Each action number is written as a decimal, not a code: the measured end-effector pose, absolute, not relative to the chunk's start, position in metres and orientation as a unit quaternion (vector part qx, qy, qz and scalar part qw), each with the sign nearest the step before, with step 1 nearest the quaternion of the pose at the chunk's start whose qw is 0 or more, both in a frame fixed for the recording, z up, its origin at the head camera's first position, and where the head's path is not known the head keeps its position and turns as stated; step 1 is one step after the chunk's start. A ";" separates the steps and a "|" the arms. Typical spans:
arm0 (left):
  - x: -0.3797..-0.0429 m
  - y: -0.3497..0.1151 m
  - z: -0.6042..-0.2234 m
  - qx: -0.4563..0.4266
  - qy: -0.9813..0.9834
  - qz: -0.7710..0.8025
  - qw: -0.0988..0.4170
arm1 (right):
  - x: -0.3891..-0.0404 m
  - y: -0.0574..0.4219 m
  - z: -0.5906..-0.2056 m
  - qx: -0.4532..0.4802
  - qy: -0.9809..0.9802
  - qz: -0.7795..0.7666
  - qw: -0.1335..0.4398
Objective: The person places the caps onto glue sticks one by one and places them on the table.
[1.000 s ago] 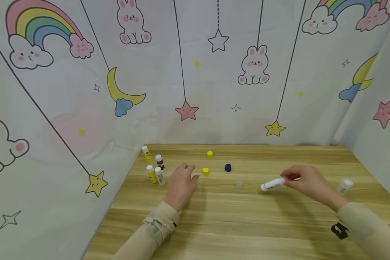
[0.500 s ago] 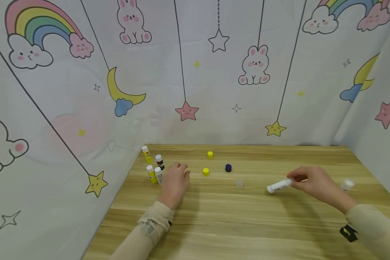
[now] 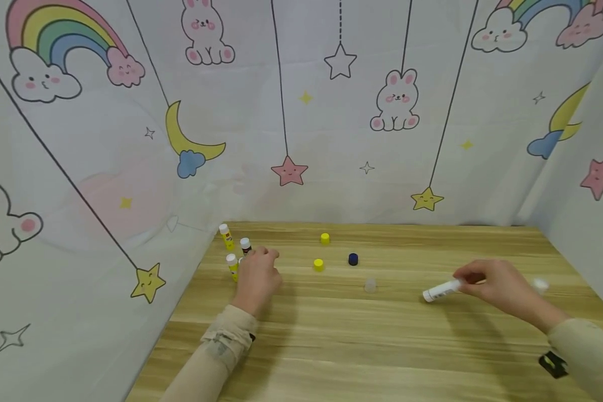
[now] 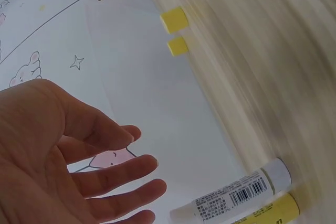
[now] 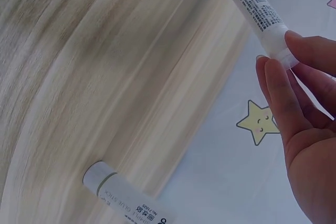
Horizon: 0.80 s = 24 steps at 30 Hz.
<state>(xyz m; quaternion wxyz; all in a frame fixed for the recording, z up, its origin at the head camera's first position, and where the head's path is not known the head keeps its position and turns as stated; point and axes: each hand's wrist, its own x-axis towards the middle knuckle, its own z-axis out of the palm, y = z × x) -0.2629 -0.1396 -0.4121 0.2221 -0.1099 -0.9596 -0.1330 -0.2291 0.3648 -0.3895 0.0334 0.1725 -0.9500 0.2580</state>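
Note:
My right hand (image 3: 502, 287) pinches a white glue stick (image 3: 442, 291) by one end, fingertips and thumb together, and holds it tilted over the table. At the left my left hand (image 3: 256, 279) is beside a group of upright glue sticks, its fingers relaxed and holding nothing. In the left wrist view a white glue stick (image 4: 236, 198) with a barcode and a yellow one (image 4: 273, 211) lie just beyond the fingertips. The head view shows two yellow glue sticks (image 3: 226, 237) and a dark-labelled one (image 3: 246, 244); the hand mostly hides the white one.
Two yellow caps (image 3: 319, 265), a navy cap (image 3: 353, 259) and a translucent cap (image 3: 371, 286) sit mid-table. Another white glue stick (image 5: 123, 192) stands at the right, mostly behind my right wrist. A patterned cloth (image 3: 326, 195) surrounds the wooden table (image 3: 352, 346).
My left hand has moved left, up to the group of glue sticks, and now covers part of it. My right hand has drifted right with the white glue stick.

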 end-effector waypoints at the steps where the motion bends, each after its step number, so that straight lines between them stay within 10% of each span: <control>1: -0.263 -0.141 -0.412 -0.113 -0.961 -0.133 0.214 | -0.229 0.366 -0.389 0.171 -0.950 0.257 0.032; 24: -0.288 -0.189 -0.406 -0.169 -0.979 -0.002 0.114 | -0.229 0.382 -0.387 0.184 -0.959 0.213 0.040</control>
